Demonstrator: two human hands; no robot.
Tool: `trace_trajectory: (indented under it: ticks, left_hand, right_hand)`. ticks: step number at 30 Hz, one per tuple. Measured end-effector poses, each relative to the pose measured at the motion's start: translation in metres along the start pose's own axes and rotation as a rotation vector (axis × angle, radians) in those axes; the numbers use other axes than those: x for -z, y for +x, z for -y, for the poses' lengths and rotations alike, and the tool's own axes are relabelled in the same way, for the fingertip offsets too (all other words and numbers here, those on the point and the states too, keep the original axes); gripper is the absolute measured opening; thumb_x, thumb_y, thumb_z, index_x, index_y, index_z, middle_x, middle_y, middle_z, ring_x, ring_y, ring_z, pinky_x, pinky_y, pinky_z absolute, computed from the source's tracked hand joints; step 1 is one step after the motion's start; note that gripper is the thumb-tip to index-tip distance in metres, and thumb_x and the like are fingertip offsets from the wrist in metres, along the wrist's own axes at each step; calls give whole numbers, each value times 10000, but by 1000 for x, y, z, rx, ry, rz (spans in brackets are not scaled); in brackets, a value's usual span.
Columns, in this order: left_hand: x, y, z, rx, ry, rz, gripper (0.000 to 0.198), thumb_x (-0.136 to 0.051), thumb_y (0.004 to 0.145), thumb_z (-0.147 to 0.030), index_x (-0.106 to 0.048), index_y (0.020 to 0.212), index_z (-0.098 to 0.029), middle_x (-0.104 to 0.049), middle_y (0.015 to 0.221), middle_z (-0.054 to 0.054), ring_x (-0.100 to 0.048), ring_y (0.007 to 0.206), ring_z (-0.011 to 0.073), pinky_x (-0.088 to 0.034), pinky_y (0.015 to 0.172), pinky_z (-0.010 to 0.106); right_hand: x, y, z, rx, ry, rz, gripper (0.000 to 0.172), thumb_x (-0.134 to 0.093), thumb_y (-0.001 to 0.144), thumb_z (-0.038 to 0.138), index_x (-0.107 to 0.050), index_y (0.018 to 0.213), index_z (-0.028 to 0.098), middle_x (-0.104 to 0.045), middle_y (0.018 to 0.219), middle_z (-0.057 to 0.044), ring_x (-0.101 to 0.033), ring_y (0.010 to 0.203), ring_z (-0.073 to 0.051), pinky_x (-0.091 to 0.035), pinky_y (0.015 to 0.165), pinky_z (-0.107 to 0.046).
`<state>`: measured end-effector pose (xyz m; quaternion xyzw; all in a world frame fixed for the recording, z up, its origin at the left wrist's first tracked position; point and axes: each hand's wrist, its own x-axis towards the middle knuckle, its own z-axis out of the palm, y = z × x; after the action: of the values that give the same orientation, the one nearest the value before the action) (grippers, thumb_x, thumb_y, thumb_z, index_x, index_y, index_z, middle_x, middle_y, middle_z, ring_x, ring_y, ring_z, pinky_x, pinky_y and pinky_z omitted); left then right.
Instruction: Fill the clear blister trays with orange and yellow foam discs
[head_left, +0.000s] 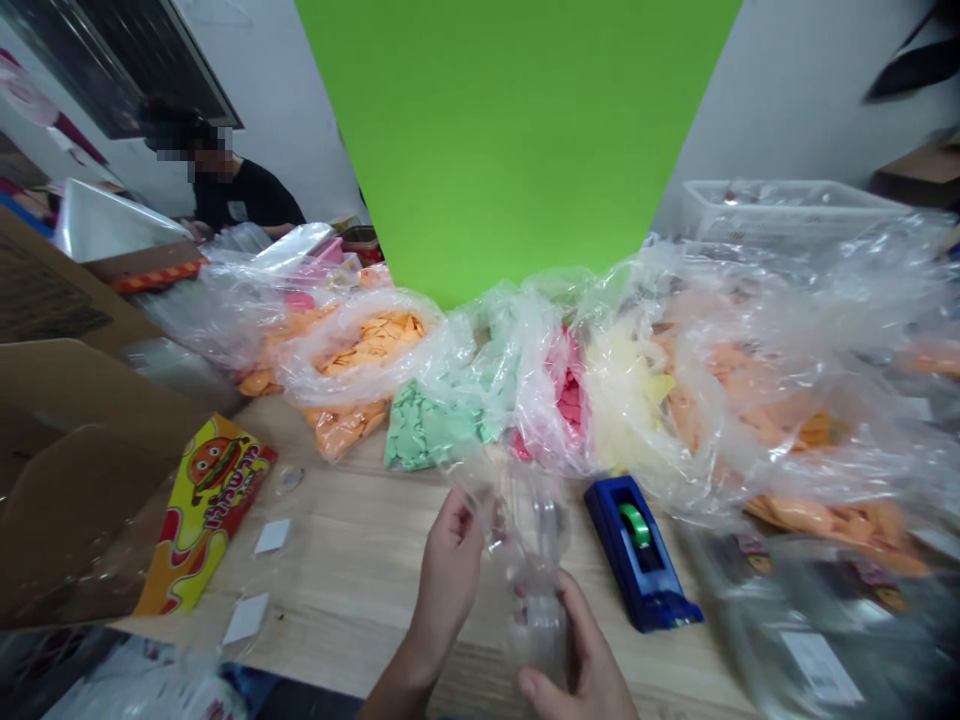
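Both my hands hold a small clear plastic bag [525, 540] above the wooden table [360, 560]. My left hand [450, 570] pinches the bag's upper left edge with closed fingers. My right hand [585, 660] grips the bag's lower part, thumb in front. Whether anything is in the bag I cannot tell. Just beyond it lie open plastic bags of coloured pieces: orange [367, 350], green [435, 420], pink [570, 395] and yellow [630, 400].
A blue tape dispenser [637, 560] with green tape sits right of my hands. A yellow-red burger-print packet [210, 510] and a brown cardboard box [67, 470] lie at left. Small white labels [271, 536] rest on the table. Another person [232, 185] sits far left.
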<state>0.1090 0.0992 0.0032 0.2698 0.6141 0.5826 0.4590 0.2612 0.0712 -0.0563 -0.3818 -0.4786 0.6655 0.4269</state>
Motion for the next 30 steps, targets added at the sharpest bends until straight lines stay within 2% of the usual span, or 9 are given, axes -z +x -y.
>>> trace_trajectory:
  ticks: [8,13,16,19,21,23,25,27,30]
  left_hand:
    - [11,5,4,-39,154,-22,278,-545,762,-441,-544,839,-174,-542,673,-21,-515,593,125,-440,587,237]
    - [83,19,18,-19,447,-316,241,-515,748,-396,-465,868,-194,-559,806,30,-551,701,189,-440,580,284]
    - [136,23,24,46,660,-555,300,-497,765,-296,-446,1033,-170,-553,800,52,-556,746,249,-434,717,411]
    - [162,26,25,28,816,-683,458,-475,782,-235,-399,1226,-151,-556,994,139,-480,1038,357,-309,894,560]
    - [159,28,23,-37,865,-718,495,-457,800,-237,-383,1280,-138,-421,1260,202,-249,1257,402,-178,975,606]
    - [140,27,20,-97,854,-665,475,-439,816,-260,-409,1270,-122,-282,1385,208,-133,1313,392,-165,1003,593]
    - [111,21,15,-123,789,-468,410,-450,819,-303,-494,1193,-142,-401,1316,181,-325,1239,345,-313,971,510]
    - [77,9,11,-120,695,-165,308,-510,799,-345,-597,1058,-202,-585,1093,96,-553,978,249,-460,836,370]
    - [31,-13,9,-79,520,178,281,-658,708,-315,-653,985,-265,-624,930,13,-590,790,166,-493,693,244]
  right_hand:
    - [-5,3,9,-40,-49,-160,577,-721,640,406,-508,1153,248,-664,1056,-56,-630,939,-232,-500,819,-296]
    - [10,10,13,-44,-35,-176,541,-698,669,450,-515,1133,239,-674,957,-80,-641,758,-209,-522,677,-290]
    - [10,13,14,-57,-28,-174,511,-702,672,453,-532,1109,250,-658,1015,-91,-638,771,-208,-522,674,-294]
    - [4,13,14,-77,-18,-136,539,-710,660,472,-539,1117,243,-671,956,-87,-636,775,-215,-521,678,-303]
    - [-1,13,16,-66,20,-89,564,-714,647,490,-545,1126,245,-672,945,-85,-634,793,-219,-518,679,-302]
    - [-6,14,19,-51,81,-36,582,-714,637,513,-551,1134,259,-665,987,-84,-628,832,-219,-515,692,-299]
    - [-11,15,23,-45,146,6,597,-701,633,548,-553,1141,271,-658,1023,-80,-621,850,-215,-512,716,-305]
    - [-15,15,26,-41,190,25,631,-688,620,587,-550,1151,276,-650,1051,-79,-616,872,-218,-512,741,-318]
    - [-18,14,28,-43,226,50,670,-662,613,631,-525,1176,295,-648,1099,-72,-614,973,-241,-491,840,-351]
